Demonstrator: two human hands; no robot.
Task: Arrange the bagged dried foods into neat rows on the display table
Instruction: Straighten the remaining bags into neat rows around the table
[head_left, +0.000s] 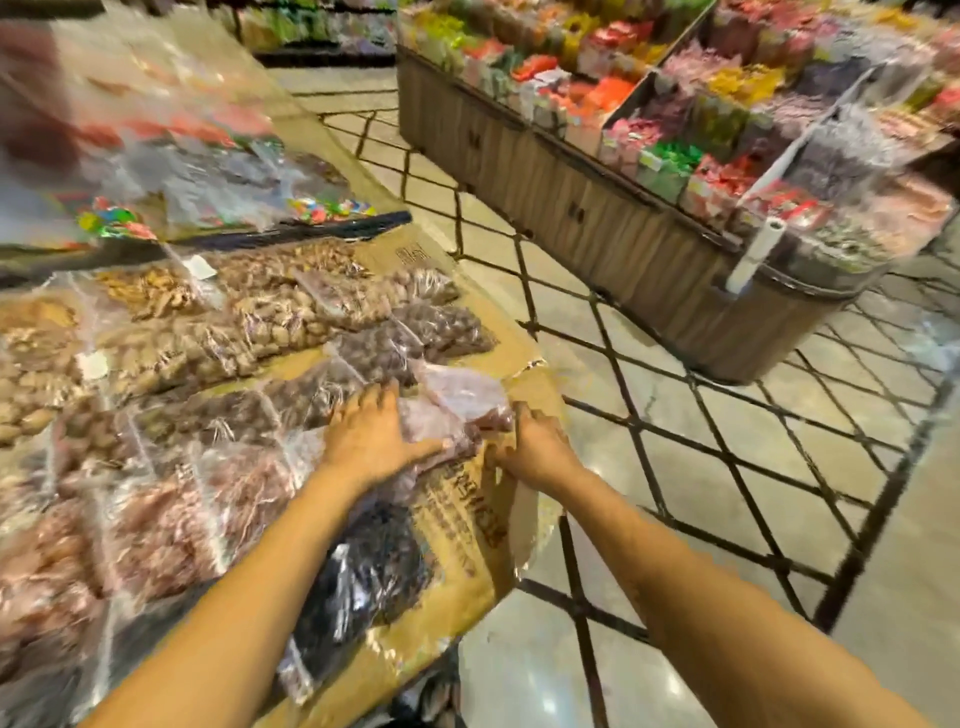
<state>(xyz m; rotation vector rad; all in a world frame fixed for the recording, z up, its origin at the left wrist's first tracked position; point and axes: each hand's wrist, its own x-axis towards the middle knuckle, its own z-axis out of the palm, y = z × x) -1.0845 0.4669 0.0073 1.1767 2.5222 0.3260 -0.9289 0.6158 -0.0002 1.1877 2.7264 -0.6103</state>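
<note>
Both bare forearms reach in from the bottom edge toward the right end of the display table (457, 561), which is covered with printed cardboard sheets. The left hand (371, 439) lies palm down, fingers spread and pointing toward 1 o'clock, with its thumb stretched out toward 3 o'clock. It presses flat on the near end of a clear bag of pinkish-brown dried food (457, 402); the hand is open on top of the plastic and is not closed around it. The right hand (537, 449) sits just beside it at 3 o'clock, back of the hand up, fingers curled at the bag's right-hand corner where the plastic meets the cardboard edge. Motion blur hides whether those fingers actually pinch the plastic or only touch it, so I cannot tell.

The bag lies between the two hands and extends away from them toward 12 o'clock, at the table's right edge. At 11 o'clock from it lie bags of dark brown round nuts (415, 338). Farther toward 10 o'clock stand rows of bagged pale shelled nuts (270, 317). At 9 o'clock from the left hand lie bags of reddish-pink dried pieces (156, 499), and under the left forearm, at 6 o'clock from the hand, sits a bag of black dried food (363, 577). Across the tiled aisle, at 2 o'clock, stands a wood-panelled candy bin (597, 208) of bright wrapped sweets.
</note>
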